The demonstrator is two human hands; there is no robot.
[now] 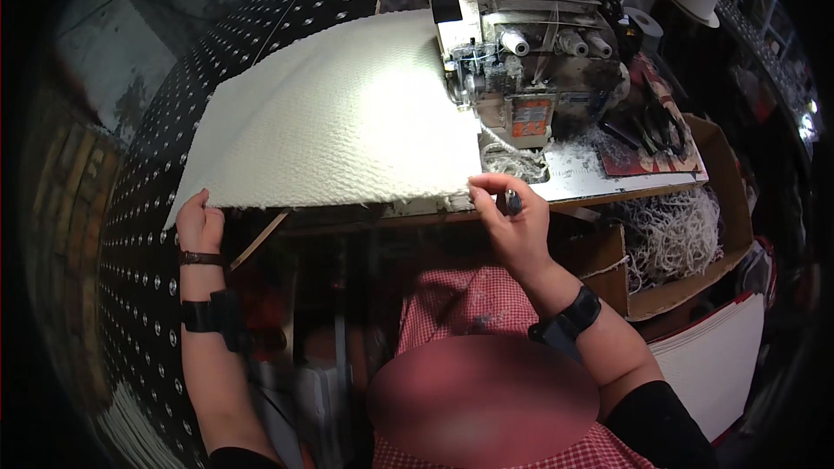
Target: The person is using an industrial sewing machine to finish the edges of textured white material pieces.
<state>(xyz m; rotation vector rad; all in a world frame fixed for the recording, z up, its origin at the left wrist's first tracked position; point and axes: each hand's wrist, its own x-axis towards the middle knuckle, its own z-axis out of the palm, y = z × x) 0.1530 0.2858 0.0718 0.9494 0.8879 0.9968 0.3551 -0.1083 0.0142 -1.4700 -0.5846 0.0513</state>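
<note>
A cream-white textured cloth (330, 122) lies spread over the work surface, its right edge beside the needle area of an overlock sewing machine (539, 43). A bright lamp spot falls on its right half. My left hand (200, 227) is closed on the cloth's near left corner, thumb on top. At the near right corner, my right hand (514, 219) pinches the edge between thumb and forefinger. A small dark shiny thing (513, 201) shows at that hand's fingers; I cannot make out its kind. The cloth's near edge runs between both hands, slightly frayed.
Right of the machine lie dark-handled tools (647, 135) on a red patterned piece. A cardboard box (738, 200) below holds tangled white thread trimmings (673, 239). Stacked white cloths (712, 365) with red edging are at lower right. A black studded panel (156, 174) runs along the left.
</note>
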